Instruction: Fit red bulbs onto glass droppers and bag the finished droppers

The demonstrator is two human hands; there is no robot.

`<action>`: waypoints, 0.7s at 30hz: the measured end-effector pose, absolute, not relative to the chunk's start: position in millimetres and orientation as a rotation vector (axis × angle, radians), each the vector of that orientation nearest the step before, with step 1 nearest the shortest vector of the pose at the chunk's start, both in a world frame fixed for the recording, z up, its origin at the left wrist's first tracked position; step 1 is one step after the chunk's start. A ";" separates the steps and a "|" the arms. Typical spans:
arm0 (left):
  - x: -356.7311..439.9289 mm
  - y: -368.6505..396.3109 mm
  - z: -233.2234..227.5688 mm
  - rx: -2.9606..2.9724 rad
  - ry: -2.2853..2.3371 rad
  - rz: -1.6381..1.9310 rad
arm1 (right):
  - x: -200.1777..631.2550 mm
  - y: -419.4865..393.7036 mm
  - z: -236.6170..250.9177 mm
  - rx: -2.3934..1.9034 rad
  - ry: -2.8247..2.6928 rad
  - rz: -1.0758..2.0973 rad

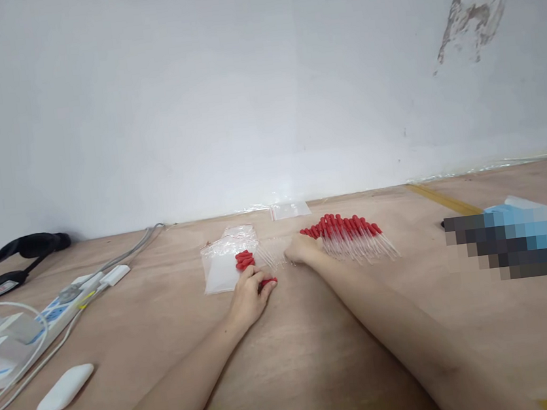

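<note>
My left hand (250, 294) rests on the wooden table (300, 353), its fingers closed around a red-bulbed dropper (268, 282). Just beyond it a few red-bulbed glass droppers (246, 259) lie on a clear plastic bag (223, 263). My right hand (302, 248) lies flat at the glass tips of those droppers, fingers curled over them; whether it grips any I cannot tell. To its right a long row of several droppers with red bulbs (348, 232) lies spread on the table.
Another small clear zip bag (290, 210) lies by the white wall. At the left are a power strip (62, 306) with cables, a white adapter (66, 388) and a black strap (10, 258). Blue sheets (526, 215) lie at the right.
</note>
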State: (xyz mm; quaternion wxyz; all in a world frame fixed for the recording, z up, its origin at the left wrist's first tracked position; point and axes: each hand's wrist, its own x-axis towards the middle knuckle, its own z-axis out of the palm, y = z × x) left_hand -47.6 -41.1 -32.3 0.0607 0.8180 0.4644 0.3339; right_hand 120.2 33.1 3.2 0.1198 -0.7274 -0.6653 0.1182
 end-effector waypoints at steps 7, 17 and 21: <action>-46.1 -46.4 -28.3 2.484 1.333 1.088 | 122.5 18.7 13.1 -1.997 -1.970 0.403; -30.1 -61.2 -24.7 2.423 1.214 1.099 | 190.6 -59.1 -11.2 -1.078 -2.199 0.215; -28.5 -62.6 -24.5 2.466 1.191 1.092 | 196.0 -75.2 -20.0 -1.027 -2.273 0.075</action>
